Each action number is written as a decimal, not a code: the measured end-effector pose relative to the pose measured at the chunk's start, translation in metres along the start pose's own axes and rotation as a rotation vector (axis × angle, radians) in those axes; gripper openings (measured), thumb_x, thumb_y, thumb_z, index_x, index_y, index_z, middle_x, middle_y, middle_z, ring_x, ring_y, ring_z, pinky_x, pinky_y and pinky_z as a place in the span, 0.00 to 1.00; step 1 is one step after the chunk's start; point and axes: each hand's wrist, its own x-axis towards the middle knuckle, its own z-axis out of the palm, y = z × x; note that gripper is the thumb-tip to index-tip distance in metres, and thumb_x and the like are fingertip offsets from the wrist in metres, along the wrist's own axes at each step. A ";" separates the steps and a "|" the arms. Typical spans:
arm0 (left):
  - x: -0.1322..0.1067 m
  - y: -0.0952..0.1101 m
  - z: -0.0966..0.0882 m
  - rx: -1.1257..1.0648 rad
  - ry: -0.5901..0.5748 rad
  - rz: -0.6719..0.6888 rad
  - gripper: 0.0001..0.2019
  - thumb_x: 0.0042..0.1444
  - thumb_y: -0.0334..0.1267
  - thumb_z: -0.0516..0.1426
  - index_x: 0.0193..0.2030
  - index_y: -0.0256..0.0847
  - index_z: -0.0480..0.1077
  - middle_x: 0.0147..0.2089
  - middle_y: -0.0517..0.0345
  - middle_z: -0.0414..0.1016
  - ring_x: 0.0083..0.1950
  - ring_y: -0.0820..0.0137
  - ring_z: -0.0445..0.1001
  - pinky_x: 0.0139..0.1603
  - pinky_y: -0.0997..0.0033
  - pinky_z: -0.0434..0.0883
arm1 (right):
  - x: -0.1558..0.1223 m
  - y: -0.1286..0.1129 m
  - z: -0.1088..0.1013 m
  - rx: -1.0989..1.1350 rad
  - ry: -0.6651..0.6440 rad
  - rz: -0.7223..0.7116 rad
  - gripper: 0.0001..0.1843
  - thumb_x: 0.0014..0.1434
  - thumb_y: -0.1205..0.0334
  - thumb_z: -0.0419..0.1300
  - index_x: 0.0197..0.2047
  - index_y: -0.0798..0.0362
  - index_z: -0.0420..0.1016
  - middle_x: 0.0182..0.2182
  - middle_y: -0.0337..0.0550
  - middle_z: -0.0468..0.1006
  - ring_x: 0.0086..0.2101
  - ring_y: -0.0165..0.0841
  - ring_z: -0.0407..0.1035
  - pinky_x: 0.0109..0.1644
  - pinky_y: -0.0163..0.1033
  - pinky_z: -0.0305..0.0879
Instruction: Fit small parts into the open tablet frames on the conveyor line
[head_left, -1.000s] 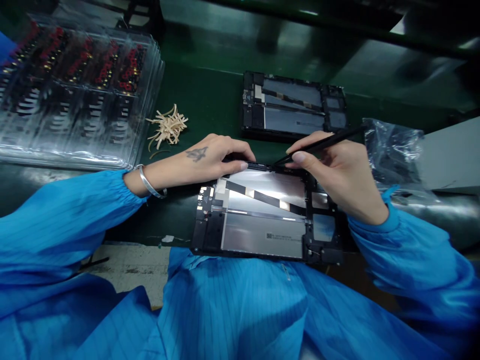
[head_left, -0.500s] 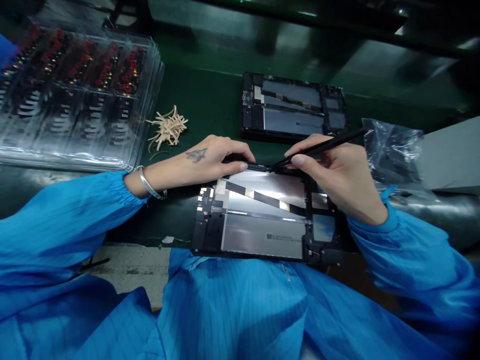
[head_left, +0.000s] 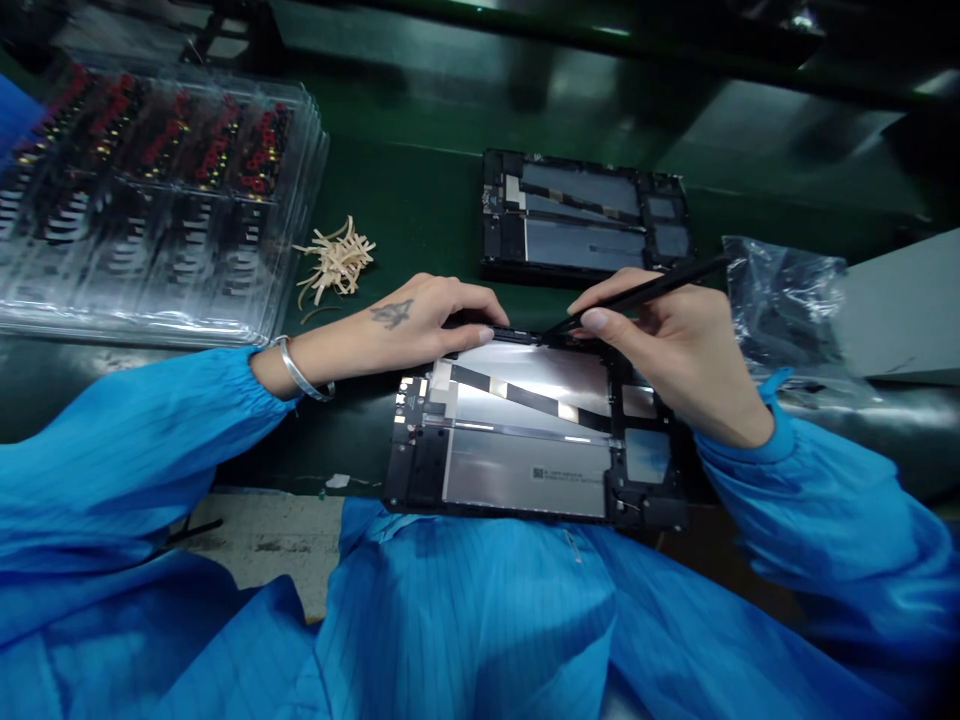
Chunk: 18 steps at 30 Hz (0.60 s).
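Right hand (head_left: 675, 350) is gripping a black stylus (head_left: 637, 293) in closed fingers, tip touching the opened tablet's (head_left: 525, 440) far edge on the worktop (head_left: 420, 190); left hand (head_left: 420, 320) fingers are pressing there. A slip is risking damage to the ribbon cable (head_left: 525, 395).

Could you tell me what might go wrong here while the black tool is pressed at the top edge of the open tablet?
1. The right hand holds the thin black tool at a shallow angle; its tip could slip and perhaps scratch the tablet or nick the flex cable.
2. The left hand pins a small part at that edge, so a slip may jab the fingertips.
3. The tablet's near edge overhangs the lap and could tip.
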 end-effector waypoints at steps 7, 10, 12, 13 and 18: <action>0.000 -0.002 0.001 0.003 0.010 0.015 0.14 0.70 0.42 0.56 0.57 0.42 0.77 0.52 0.57 0.82 0.51 0.68 0.79 0.49 0.72 0.69 | 0.000 -0.001 0.002 -0.055 -0.012 -0.081 0.09 0.67 0.52 0.67 0.40 0.47 0.83 0.39 0.42 0.83 0.37 0.35 0.77 0.34 0.37 0.75; 0.000 -0.002 0.002 0.010 0.029 0.021 0.14 0.70 0.42 0.56 0.57 0.43 0.77 0.51 0.58 0.82 0.51 0.68 0.80 0.49 0.72 0.69 | 0.000 -0.002 0.001 -0.064 -0.021 -0.087 0.09 0.67 0.53 0.67 0.40 0.49 0.83 0.39 0.43 0.83 0.37 0.34 0.77 0.35 0.35 0.75; -0.001 -0.001 0.002 0.014 0.034 0.020 0.14 0.70 0.42 0.56 0.57 0.43 0.77 0.51 0.59 0.82 0.50 0.68 0.80 0.50 0.71 0.70 | 0.000 -0.002 0.000 -0.025 -0.009 -0.044 0.10 0.67 0.53 0.67 0.40 0.50 0.83 0.39 0.42 0.82 0.36 0.34 0.78 0.36 0.36 0.76; -0.001 -0.001 0.002 0.014 0.034 0.019 0.14 0.70 0.41 0.56 0.57 0.43 0.77 0.52 0.59 0.82 0.51 0.68 0.80 0.50 0.71 0.70 | 0.000 -0.002 -0.001 0.001 0.005 -0.017 0.10 0.66 0.52 0.68 0.40 0.50 0.82 0.38 0.42 0.82 0.36 0.34 0.79 0.37 0.37 0.77; 0.000 -0.006 0.001 0.003 0.032 0.033 0.13 0.70 0.41 0.56 0.56 0.43 0.78 0.52 0.58 0.82 0.51 0.67 0.80 0.49 0.71 0.70 | 0.001 0.000 -0.001 0.016 0.030 0.048 0.09 0.65 0.53 0.69 0.39 0.50 0.82 0.37 0.41 0.82 0.35 0.35 0.80 0.38 0.37 0.78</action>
